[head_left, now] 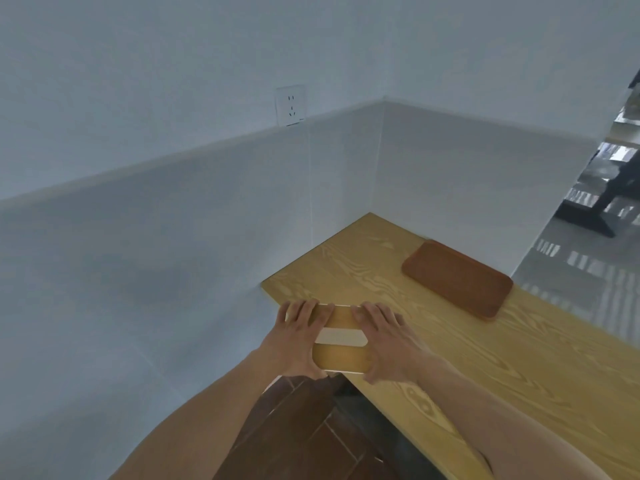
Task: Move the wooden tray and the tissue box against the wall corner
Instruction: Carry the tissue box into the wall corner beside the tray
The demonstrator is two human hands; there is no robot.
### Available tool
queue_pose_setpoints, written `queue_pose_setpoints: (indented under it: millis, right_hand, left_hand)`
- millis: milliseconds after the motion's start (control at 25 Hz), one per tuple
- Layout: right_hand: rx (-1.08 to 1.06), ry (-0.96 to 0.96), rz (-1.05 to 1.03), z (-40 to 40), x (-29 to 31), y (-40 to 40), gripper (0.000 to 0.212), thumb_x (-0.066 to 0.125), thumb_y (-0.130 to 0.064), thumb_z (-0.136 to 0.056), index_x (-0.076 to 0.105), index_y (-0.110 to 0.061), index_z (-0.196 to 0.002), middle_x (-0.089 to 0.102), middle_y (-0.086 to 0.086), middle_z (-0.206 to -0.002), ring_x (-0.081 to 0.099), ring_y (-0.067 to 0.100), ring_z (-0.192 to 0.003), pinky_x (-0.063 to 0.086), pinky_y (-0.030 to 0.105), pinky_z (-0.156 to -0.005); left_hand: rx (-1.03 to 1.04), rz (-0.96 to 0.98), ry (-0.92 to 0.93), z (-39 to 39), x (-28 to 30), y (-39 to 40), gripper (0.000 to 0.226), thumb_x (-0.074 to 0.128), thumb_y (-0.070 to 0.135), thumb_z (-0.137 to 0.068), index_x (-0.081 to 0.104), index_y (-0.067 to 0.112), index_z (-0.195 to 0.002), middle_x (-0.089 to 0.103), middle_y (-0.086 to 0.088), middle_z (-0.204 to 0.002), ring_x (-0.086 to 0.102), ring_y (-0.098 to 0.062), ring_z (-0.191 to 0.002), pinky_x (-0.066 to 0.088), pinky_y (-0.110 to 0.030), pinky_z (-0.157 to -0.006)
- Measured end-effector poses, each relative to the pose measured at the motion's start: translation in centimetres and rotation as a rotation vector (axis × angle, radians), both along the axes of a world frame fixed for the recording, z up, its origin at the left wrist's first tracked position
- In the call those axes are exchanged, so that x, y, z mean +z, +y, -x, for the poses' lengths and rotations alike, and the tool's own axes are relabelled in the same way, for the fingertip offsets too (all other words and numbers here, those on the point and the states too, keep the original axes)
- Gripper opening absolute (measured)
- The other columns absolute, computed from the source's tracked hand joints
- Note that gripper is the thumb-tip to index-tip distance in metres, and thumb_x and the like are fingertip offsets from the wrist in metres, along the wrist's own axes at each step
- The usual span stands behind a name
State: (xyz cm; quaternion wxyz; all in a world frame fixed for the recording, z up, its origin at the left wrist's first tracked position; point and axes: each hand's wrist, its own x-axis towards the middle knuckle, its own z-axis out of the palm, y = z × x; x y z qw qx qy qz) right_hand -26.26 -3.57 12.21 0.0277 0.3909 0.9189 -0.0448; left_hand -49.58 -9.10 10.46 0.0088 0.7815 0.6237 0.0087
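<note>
The tissue box sits at the near edge of the wooden shelf, well apart from the wall corner; it looks light and stiff, so holding it at its two short ends seems right. The left hand and the right hand clasp those ends, fingers laid over the top. The wooden tray lies flat near the right wall.
</note>
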Motion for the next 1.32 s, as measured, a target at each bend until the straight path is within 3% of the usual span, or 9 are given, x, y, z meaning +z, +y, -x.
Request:
queue_pose_setpoints:
  millis: [160, 360, 600, 1000, 1320]
  right_hand:
    - [-0.022, 0.003, -0.013, 4.6, -0.7, 0.6, 0.124, 0.066, -0.065, -0.056, 0.006, -0.019, -0.154, 0.022, 0.010, -0.155, 0.020, 0.033, -0.142, 0.030, 0.048, -0.113]
    - [-0.086, 0.021, -0.019, 7.6, -1.1, 3.0, 0.125, 0.041, -0.075, -0.046, 0.013, -0.016, -0.153, 0.027, 0.010, -0.153, 0.025, 0.034, -0.138, 0.034, 0.048, -0.109]
    - [-0.179, -0.026, 0.038, 8.5, -3.1, 8.1, 0.126, 0.071, -0.057, -0.055, 0.007, -0.016, -0.156, 0.021, 0.010, -0.157, 0.020, 0.034, -0.144, 0.030, 0.047, -0.114]
    - [-0.323, -0.007, 0.177, 8.1, -6.1, 18.3, 0.131, 0.076, -0.059, -0.057, 0.002, -0.018, -0.158, 0.018, 0.009, -0.160, 0.016, 0.033, -0.146, 0.027, 0.048, -0.117]
    - [-0.443, -0.011, 0.232, 9.8, -7.5, 24.4, 0.135, 0.081, -0.058, -0.060, -0.002, -0.016, -0.159, 0.012, 0.011, -0.163, 0.013, 0.034, -0.148, 0.025, 0.048, -0.119]
  left_hand:
    - [-0.042, 0.023, -0.009, 4.6, -0.4, 1.5, 0.123, 0.062, 0.080, -0.050, 0.008, 0.033, -0.150, 0.027, -0.003, -0.145, 0.028, -0.032, -0.136, 0.019, -0.058, -0.115]
    - [-0.091, 0.069, 0.011, 7.6, -0.3, 5.3, 0.128, 0.068, 0.074, -0.050, 0.003, 0.031, -0.152, 0.023, -0.007, -0.150, 0.019, -0.033, -0.141, 0.011, -0.058, -0.117]
    - [-0.141, 0.134, 0.038, 8.4, -1.8, 12.1, 0.130, 0.072, 0.072, -0.052, 0.001, 0.030, -0.152, 0.020, -0.008, -0.153, 0.015, -0.034, -0.142, 0.011, -0.060, -0.118]
    - [-0.238, 0.219, 0.118, 7.5, -3.8, 25.0, 0.133, 0.075, 0.073, -0.050, 0.001, 0.029, -0.153, 0.021, -0.009, -0.152, 0.018, -0.033, -0.142, 0.017, -0.063, -0.115]
    - [-0.343, 0.273, 0.166, 8.6, -5.0, 33.9, 0.133, 0.074, 0.070, -0.053, -0.004, 0.030, -0.153, 0.017, -0.010, -0.156, 0.016, -0.030, -0.146, 0.010, -0.063, -0.118]
